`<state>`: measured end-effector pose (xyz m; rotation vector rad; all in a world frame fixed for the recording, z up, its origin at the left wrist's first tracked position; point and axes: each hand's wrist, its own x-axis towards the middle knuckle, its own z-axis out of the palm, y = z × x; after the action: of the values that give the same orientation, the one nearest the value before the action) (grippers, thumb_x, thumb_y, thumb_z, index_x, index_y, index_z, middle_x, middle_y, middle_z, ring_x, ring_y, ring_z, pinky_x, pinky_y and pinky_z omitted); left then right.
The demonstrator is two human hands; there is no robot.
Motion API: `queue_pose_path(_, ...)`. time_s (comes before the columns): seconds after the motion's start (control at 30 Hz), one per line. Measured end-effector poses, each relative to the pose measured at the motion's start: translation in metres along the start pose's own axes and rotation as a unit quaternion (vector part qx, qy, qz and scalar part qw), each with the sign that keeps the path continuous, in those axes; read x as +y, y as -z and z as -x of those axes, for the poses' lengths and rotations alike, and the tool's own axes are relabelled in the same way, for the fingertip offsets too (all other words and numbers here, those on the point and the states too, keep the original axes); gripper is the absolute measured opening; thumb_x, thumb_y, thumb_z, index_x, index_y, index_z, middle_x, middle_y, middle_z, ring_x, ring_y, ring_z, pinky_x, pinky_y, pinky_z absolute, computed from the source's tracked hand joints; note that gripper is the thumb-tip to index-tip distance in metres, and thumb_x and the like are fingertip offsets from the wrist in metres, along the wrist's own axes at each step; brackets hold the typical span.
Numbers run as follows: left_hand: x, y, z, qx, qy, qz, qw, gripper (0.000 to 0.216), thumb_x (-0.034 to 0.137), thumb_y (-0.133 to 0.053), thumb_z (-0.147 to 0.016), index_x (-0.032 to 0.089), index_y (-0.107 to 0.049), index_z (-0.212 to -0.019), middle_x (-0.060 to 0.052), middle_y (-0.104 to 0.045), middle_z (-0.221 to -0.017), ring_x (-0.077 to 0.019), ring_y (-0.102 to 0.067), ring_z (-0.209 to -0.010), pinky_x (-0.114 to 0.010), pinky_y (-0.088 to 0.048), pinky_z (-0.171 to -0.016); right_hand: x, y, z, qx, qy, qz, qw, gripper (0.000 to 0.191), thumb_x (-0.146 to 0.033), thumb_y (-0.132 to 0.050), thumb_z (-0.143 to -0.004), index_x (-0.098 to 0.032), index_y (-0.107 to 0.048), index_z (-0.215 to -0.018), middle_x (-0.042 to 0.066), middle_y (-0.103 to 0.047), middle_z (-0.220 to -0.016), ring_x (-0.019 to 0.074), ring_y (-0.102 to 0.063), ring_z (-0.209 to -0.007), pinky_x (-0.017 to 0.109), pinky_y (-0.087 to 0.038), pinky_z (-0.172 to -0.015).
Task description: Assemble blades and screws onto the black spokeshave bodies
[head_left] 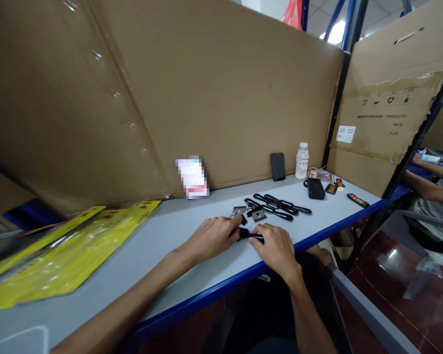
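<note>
left hand (210, 238): curled over the near end of a small black handle piece (250, 236), fingers closed on it.
right hand (276, 246): palm down, closed on the other end; the piece lies between both hands, low over the surface (177, 231).
grip advice: probably best to keep both ends pinched and wrists low.
beyond the hands: more black handles (280, 205), grey metal plates (257, 215).
left of the hands: yellow packaging (74, 246).
</note>
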<state>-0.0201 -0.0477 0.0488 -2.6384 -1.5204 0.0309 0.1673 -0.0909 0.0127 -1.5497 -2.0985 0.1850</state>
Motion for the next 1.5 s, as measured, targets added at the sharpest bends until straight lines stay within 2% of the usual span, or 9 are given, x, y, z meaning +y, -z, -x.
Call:
queue_pose_path(0.17,-0.008,0.003,0.004,0.004,-0.084,0.015,0.996,0.025,0.024,-0.036,-0.096,0.022,-0.061,-0.097,-0.008,-0.072,-0.092,-0.0240,-0.068,-0.078,-0.031,-0.043,-0.065,0.000,0.000,-0.001,-0.005,0.003,-0.001,1.000,0.018,-0.038,-0.059,-0.096,-0.027,-0.070,-0.107,0.001,-0.075,-0.105,0.0197,-0.069,-0.096,0.028,-0.043,-0.083)
queue_pose_path(0.3,-0.013,0.010,0.006,-0.019,-0.083,0.012,0.996,0.022,0.032,-0.042,-0.097,0.024,-0.062,-0.099,-0.006,-0.073,-0.090,-0.0242,-0.068,-0.077,-0.030,-0.039,-0.062,0.002,0.000,-0.001,0.000,0.004,-0.006,1.000,0.019,-0.039,-0.059,-0.096,-0.028,-0.069,-0.107,0.001,-0.075,-0.105,0.0196,-0.069,-0.097,0.028,-0.043,-0.083)
queue_pose_path(0.53,-0.016,0.005,0.004,-0.021,-0.085,0.067,0.994,0.032,0.034,-0.043,-0.096,0.021,-0.064,-0.076,-0.004,-0.069,-0.075,-0.0188,-0.062,-0.068,-0.029,-0.035,-0.061,0.004,-0.001,0.000,0.006,0.001,-0.009,1.000,0.018,-0.038,-0.059,-0.096,-0.027,-0.070,-0.106,0.001,-0.075,-0.104,0.0190,-0.069,-0.096,0.027,-0.043,-0.082)
queue_pose_path(0.73,-0.014,0.004,0.000,0.007,-0.102,0.135,0.985,0.026,0.030,-0.044,-0.094,0.025,-0.069,-0.092,0.000,-0.067,-0.070,-0.0156,-0.057,-0.063,-0.026,-0.036,-0.062,0.005,-0.001,-0.001,0.003,0.002,-0.015,1.000,0.016,-0.036,-0.059,-0.096,-0.028,-0.070,-0.105,0.001,-0.075,-0.104,0.0188,-0.069,-0.096,0.027,-0.042,-0.082)
queue_pose_path(0.97,-0.016,0.008,0.003,0.018,-0.077,0.072,0.994,0.029,0.036,-0.046,-0.095,0.023,-0.071,-0.089,-0.005,-0.071,-0.079,-0.0195,-0.062,-0.069,-0.029,-0.033,-0.062,0.008,-0.001,-0.002,0.010,0.007,-0.025,1.000,0.014,-0.033,-0.059,-0.096,-0.028,-0.069,-0.102,-0.001,-0.075,-0.101,0.0196,-0.069,-0.093,0.027,-0.041,-0.077)
queue_pose_path(1.07,-0.017,0.010,0.004,0.008,-0.088,0.085,0.992,0.028,0.032,-0.047,-0.091,0.023,-0.071,-0.079,-0.005,-0.071,-0.076,-0.0185,-0.061,-0.067,-0.029,-0.033,-0.062,0.010,-0.001,-0.003,0.009,0.006,-0.030,0.999,0.013,-0.032,-0.059,-0.095,-0.028,-0.069,-0.102,-0.001,-0.075,-0.103,0.0199,-0.069,-0.093,0.028,-0.041,-0.078)
queue_pose_path(1.2,-0.018,0.013,0.005,0.019,-0.113,0.141,0.983,0.026,0.024,-0.049,-0.086,0.025,-0.073,-0.093,-0.001,-0.073,-0.080,-0.0165,-0.061,-0.069,-0.028,-0.036,-0.065,0.010,-0.001,-0.004,0.010,0.008,-0.034,0.999,0.013,-0.031,-0.059,-0.095,-0.028,-0.069,-0.103,-0.001,-0.075,-0.105,0.0203,-0.069,-0.095,0.028,-0.041,-0.079)
queue_pose_path(1.33,-0.018,0.014,0.006,0.042,-0.115,0.118,0.985,0.027,0.018,-0.047,-0.086,0.025,-0.072,-0.096,-0.002,-0.073,-0.082,-0.0167,-0.061,-0.069,-0.027,-0.035,-0.063,0.010,-0.001,-0.004,0.008,0.008,-0.035,0.999,0.014,-0.032,-0.059,-0.095,-0.027,-0.070,-0.102,-0.001,-0.075,-0.105,0.0199,-0.069,-0.096,0.027,-0.041,-0.080)
queue_pose_path(1.5,-0.022,0.012,0.007,0.055,-0.112,0.082,0.989,0.017,0.015,-0.053,-0.082,0.022,-0.069,-0.081,-0.001,-0.069,-0.072,-0.0145,-0.056,-0.060,-0.028,-0.030,-0.058,0.011,-0.002,-0.003,0.007,0.006,-0.033,0.999,0.014,-0.033,-0.058,-0.095,-0.028,-0.070,-0.102,-0.001,-0.075,-0.105,0.0185,-0.069,-0.096,0.026,-0.041,-0.080)
